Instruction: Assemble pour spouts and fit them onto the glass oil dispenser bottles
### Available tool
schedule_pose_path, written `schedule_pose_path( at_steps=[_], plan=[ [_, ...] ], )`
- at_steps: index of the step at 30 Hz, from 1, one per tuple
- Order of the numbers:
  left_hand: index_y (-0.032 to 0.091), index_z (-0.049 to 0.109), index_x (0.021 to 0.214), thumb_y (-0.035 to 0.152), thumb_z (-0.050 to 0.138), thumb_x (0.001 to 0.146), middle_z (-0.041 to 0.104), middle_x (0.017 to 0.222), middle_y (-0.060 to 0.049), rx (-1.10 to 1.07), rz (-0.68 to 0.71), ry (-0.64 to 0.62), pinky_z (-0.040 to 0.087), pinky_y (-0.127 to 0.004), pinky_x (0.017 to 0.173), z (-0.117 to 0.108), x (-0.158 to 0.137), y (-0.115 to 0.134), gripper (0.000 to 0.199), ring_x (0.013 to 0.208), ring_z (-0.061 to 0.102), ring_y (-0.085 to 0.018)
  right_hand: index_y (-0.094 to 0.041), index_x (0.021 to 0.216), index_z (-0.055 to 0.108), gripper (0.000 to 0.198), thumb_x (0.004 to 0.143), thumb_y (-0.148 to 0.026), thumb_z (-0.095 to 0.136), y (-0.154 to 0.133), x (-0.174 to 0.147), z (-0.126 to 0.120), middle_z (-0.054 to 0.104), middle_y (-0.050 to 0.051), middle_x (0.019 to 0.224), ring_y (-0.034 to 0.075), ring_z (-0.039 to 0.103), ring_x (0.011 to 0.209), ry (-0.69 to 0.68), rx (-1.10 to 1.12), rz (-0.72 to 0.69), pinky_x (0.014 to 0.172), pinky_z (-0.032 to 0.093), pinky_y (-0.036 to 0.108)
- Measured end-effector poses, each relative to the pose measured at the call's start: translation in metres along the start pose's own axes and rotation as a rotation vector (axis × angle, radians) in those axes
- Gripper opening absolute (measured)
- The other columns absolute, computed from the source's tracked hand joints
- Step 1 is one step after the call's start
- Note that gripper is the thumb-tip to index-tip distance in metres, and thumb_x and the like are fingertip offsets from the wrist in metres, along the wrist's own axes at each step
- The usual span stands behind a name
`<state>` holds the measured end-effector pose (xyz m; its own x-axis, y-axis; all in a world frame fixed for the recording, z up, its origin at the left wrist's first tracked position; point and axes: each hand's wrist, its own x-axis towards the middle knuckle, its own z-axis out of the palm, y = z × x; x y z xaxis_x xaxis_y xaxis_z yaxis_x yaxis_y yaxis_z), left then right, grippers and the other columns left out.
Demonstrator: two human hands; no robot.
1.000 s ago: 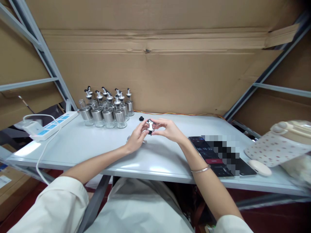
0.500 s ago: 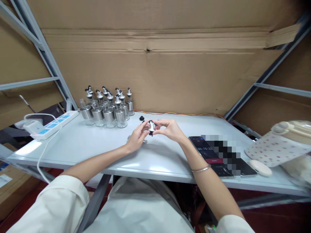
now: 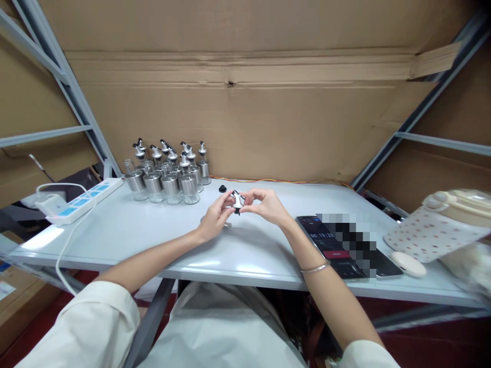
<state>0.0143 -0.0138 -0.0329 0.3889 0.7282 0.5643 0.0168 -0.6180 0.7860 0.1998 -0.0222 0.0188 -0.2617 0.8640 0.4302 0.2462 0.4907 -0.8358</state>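
Note:
Above the middle of the table, a silver and black bottle pourer (image 3: 237, 202) sits between my two hands, its black stopper end pointing down. My left hand (image 3: 215, 217) grips it from the left with thumb and fingers. From the right, my right hand (image 3: 265, 205) pinches it near the top. Under the left hand lies a clear object, mostly hidden, too covered to name. A small black stopper (image 3: 222, 188) rests on the table just beyond the hands.
Several glass and steel oil bottles (image 3: 188, 186), many with pourers, stand at the back left. A power strip (image 3: 86, 202) lies left of them. On the right are a phone (image 3: 318, 235), a white oval object (image 3: 408, 263) and a dotted container (image 3: 418, 232). Cardboard walls the back.
Both hands keep the pourer in almost the same place; it looks slightly more upright and exposed. The whole view has shifted a little.

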Motion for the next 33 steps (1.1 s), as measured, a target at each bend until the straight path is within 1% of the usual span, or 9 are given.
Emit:
schedule_pose_path(
  at_steps=[3,6,10,13,16,19,22,27,33],
  plan=[
    [0.020,0.040,0.134,0.033,0.049,0.089,0.057,0.111,-0.010,0.091,0.091,-0.013,0.047,-0.032,0.089,-0.003,0.003,0.000,0.048,0.101,0.058,-0.018,-0.018,0.083,0.061,0.044,0.051,-0.036,0.083,-0.002,0.000,0.000,0.064,0.004,0.085,0.018,0.062,0.079,-0.025,0.091,0.030,0.075,0.051,0.035],
    [0.022,0.041,0.133,0.034,0.053,0.088,0.061,0.106,-0.008,0.259,0.208,0.018,0.046,-0.034,0.088,-0.008,0.006,0.000,0.048,0.099,0.057,-0.018,-0.020,0.098,0.058,0.048,0.060,-0.039,0.078,0.000,0.000,0.002,0.064,0.007,0.101,0.017,0.064,0.082,-0.099,0.214,0.085,0.073,0.052,0.034],
    [0.024,0.040,0.133,0.034,0.051,0.089,0.059,0.105,-0.008,0.463,0.333,0.039,0.047,-0.031,0.081,-0.014,0.009,0.003,0.047,0.099,0.055,-0.018,-0.018,0.096,0.059,0.044,0.063,-0.042,0.076,0.004,0.001,0.006,0.067,0.005,0.084,0.018,0.065,0.073,-0.138,0.219,0.156,0.071,0.049,0.033],
    [0.023,0.042,0.130,0.038,0.052,0.088,0.054,0.115,-0.010,0.623,0.439,0.056,0.044,-0.035,0.091,-0.027,0.015,0.007,0.045,0.108,0.052,-0.020,-0.017,0.091,0.060,0.041,0.063,-0.043,0.076,0.004,0.000,0.008,0.067,0.002,0.073,0.017,0.064,0.068,-0.109,0.199,0.156,0.066,0.047,0.032],
    [0.022,0.043,0.126,0.040,0.051,0.088,0.050,0.120,-0.011,0.730,0.500,0.284,0.038,-0.039,0.101,-0.055,0.027,0.011,0.043,0.117,0.046,-0.023,-0.018,0.086,0.058,0.039,0.062,-0.043,0.076,0.001,-0.001,0.008,0.065,0.000,0.066,0.016,0.061,0.064,-0.039,0.199,0.137,0.063,0.046,0.030],
    [0.020,0.040,0.124,0.034,0.053,0.086,0.042,0.125,-0.012,0.690,0.367,0.716,0.039,-0.038,0.098,-0.090,0.040,0.009,0.043,0.120,0.042,-0.023,-0.018,0.085,0.059,0.039,0.062,-0.045,0.075,0.000,0.001,0.006,0.064,0.001,0.069,0.015,0.060,0.064,0.015,0.168,0.097,0.063,0.047,0.030],
    [0.017,0.037,0.123,0.023,0.062,0.076,0.038,0.128,-0.014,0.625,0.151,0.943,0.040,-0.036,0.096,-0.122,0.048,-0.001,0.054,0.119,0.042,-0.023,-0.018,0.089,0.061,0.039,0.064,-0.045,0.074,0.002,0.002,0.005,0.065,0.003,0.080,0.016,0.061,0.071,0.072,0.126,0.031,0.068,0.049,0.031],
    [0.019,0.037,0.119,0.014,0.061,0.073,0.046,0.125,-0.012,0.549,0.038,0.876,0.044,-0.031,0.094,-0.152,0.050,-0.018,0.052,0.117,0.048,-0.019,-0.019,0.088,0.063,0.034,0.068,-0.044,0.072,0.005,0.004,0.004,0.060,0.005,0.093,0.016,0.061,0.082,0.174,0.109,-0.069,0.074,0.051,0.032],
    [0.019,0.043,0.111,0.020,0.065,0.073,0.059,0.109,-0.009,0.500,-0.086,0.804,0.047,-0.033,0.090,-0.161,0.050,-0.032,0.045,0.104,0.058,-0.019,-0.019,0.087,0.061,0.031,0.069,-0.042,0.072,0.005,0.005,0.003,0.053,0.003,0.095,0.014,0.061,0.075,0.206,0.166,-0.083,0.064,0.053,0.029]
  ],
)
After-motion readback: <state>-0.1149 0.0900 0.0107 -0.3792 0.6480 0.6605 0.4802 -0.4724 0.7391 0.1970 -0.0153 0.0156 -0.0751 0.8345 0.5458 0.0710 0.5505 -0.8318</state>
